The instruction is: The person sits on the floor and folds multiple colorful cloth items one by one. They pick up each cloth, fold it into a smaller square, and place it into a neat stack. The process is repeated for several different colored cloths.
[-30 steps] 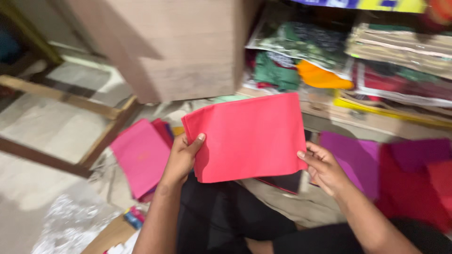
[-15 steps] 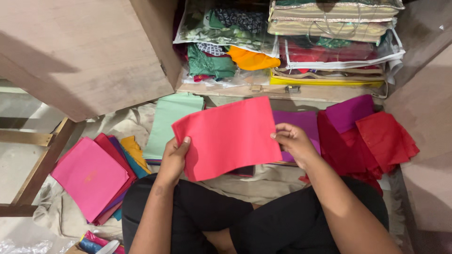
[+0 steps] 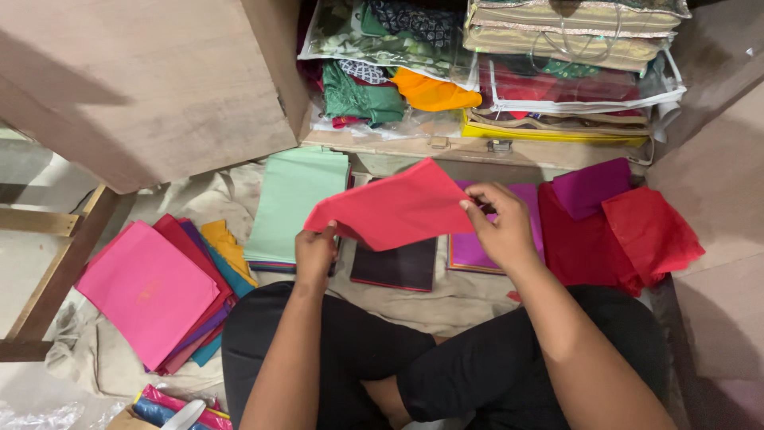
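A red piece of cloth [image 3: 398, 209] hangs folded over between my two hands above my lap. My left hand [image 3: 315, 253] pinches its lower left corner. My right hand [image 3: 497, 223] grips its right edge and turns it inward. Under the cloth lie a dark folded piece [image 3: 395, 265] and a purple one with a yellow border [image 3: 474, 252]. A pale green folded cloth [image 3: 293, 201] rests just left of my left hand.
A stack of pink, red and yellow folded cloths [image 3: 153, 288] lies at the left. Dark red, purple and red pieces [image 3: 617, 227] are piled at the right. An open cupboard shelf [image 3: 446, 145] holds packed fabrics behind. A wooden door panel [image 3: 143, 87] stands at upper left.
The head view has swung right and steadied. The red cloth, held flat and spread before, is now folded over, with my right hand bringing its edge inward and lower.
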